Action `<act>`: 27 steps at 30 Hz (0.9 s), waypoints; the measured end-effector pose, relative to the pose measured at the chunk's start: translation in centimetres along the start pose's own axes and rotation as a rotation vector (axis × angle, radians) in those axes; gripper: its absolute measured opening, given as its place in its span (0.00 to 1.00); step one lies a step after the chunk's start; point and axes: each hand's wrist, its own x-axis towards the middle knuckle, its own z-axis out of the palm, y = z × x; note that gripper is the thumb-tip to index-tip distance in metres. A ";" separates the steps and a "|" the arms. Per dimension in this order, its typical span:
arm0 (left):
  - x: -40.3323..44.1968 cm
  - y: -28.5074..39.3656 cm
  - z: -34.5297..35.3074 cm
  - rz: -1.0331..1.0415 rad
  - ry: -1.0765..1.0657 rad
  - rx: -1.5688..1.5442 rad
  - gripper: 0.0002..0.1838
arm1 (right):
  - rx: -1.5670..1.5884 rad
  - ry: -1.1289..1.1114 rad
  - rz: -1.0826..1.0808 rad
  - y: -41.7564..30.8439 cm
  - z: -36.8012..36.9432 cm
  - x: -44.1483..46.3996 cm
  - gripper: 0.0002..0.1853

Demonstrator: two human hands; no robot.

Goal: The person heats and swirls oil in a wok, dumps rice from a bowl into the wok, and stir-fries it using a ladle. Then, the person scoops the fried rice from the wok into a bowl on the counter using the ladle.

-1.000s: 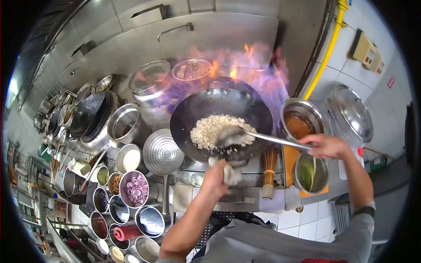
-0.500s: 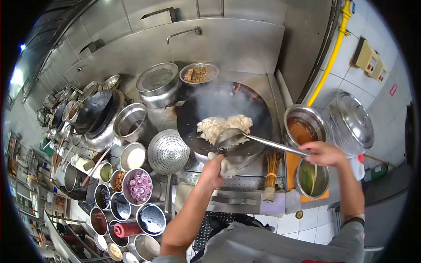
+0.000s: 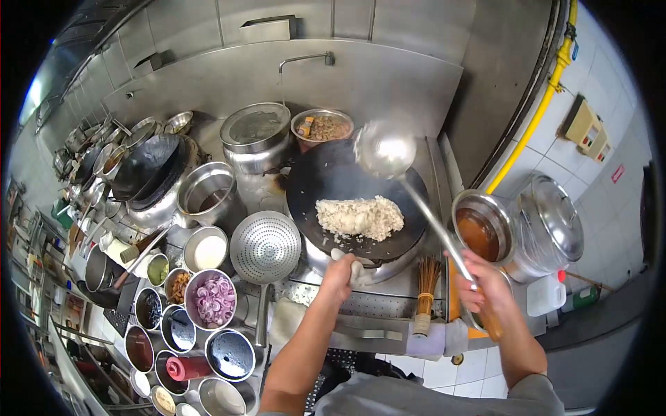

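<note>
My left hand (image 3: 338,276) is closed round a white cloth (image 3: 359,271) at the near rim of a black wok (image 3: 312,173). A mound of pale rice (image 3: 361,218) lies inside the wok, with loose grains near it. My right hand (image 3: 483,283) grips the wooden-ended handle of a long metal ladle (image 3: 387,150). The ladle's bowl is raised over the wok's far right side, apart from the rice. Faint steam hangs over the wok.
A perforated skimmer (image 3: 266,247) lies left of the wok, beside bowls of sliced onion (image 3: 214,300) and sauces. On the right are a bamboo brush (image 3: 425,295), a pot of brown liquid (image 3: 479,234) and a lidded pot (image 3: 555,220). A faucet (image 3: 305,61) stands behind.
The flames of a second ago are gone. My right hand has lifted the ladle out of the rice, up and away. The rice now forms one longer mound. My left hand still holds the cloth.
</note>
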 end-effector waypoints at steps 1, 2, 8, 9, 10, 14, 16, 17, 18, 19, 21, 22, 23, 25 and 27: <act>1.0 -0.3 -0.4 -0.003 -0.006 -0.022 0.10 | -0.001 0.036 0.059 1.8 -1.4 2.8 0.19; 2.1 -0.9 -1.0 -0.012 -0.011 -0.044 0.12 | 0.002 0.075 0.122 3.2 -2.5 4.6 0.20; -1.7 0.4 0.2 -0.034 -0.049 -0.148 0.22 | -0.940 0.262 -0.026 2.5 0.6 4.0 0.20; -2.3 0.8 0.3 -0.034 -0.060 -0.165 0.21 | -0.743 0.218 0.041 2.0 0.0 2.3 0.20; -2.7 1.1 0.5 -0.034 -0.071 -0.180 0.21 | -0.639 0.185 0.129 2.1 -0.8 2.1 0.20; 1.7 -0.4 0.1 -0.130 -0.093 -0.080 0.14 | -0.619 0.150 0.239 3.5 -2.8 4.3 0.23; 2.3 -0.8 0.0 -0.128 -0.071 0.045 0.16 | -1.215 0.198 0.037 3.3 -2.6 5.9 0.23; 1.7 -1.0 0.1 -0.102 -0.064 0.071 0.15 | -1.578 0.202 -0.401 4.7 -6.9 6.3 0.23; 1.2 -0.9 0.4 -0.069 -0.060 0.090 0.15 | -1.504 0.135 -0.274 0.9 -4.7 3.1 0.24; -0.3 -1.5 0.0 0.016 -0.084 0.058 0.11 | -1.478 0.056 -0.219 -1.5 -5.4 0.6 0.26; -7.0 -0.5 1.3 -0.062 -0.037 -0.052 0.11 | -1.096 0.019 0.181 -5.0 -8.1 -4.1 0.27; -8.9 0.0 1.8 -0.105 -0.017 -0.099 0.11 | -1.060 0.012 0.199 -5.2 -8.9 -3.9 0.28; -8.6 0.1 2.4 -0.120 -0.026 -0.089 0.10 | -1.020 0.010 0.220 -5.2 -9.5 -3.7 0.28; -7.6 0.2 4.1 -0.138 -0.053 -0.084 0.09 | -0.970 0.112 0.266 -4.5 -8.8 -2.0 0.28; -6.2 -1.0 2.7 -0.057 -0.044 -0.018 0.08 | -1.401 0.114 -0.331 -0.3 -10.4 2.9 0.27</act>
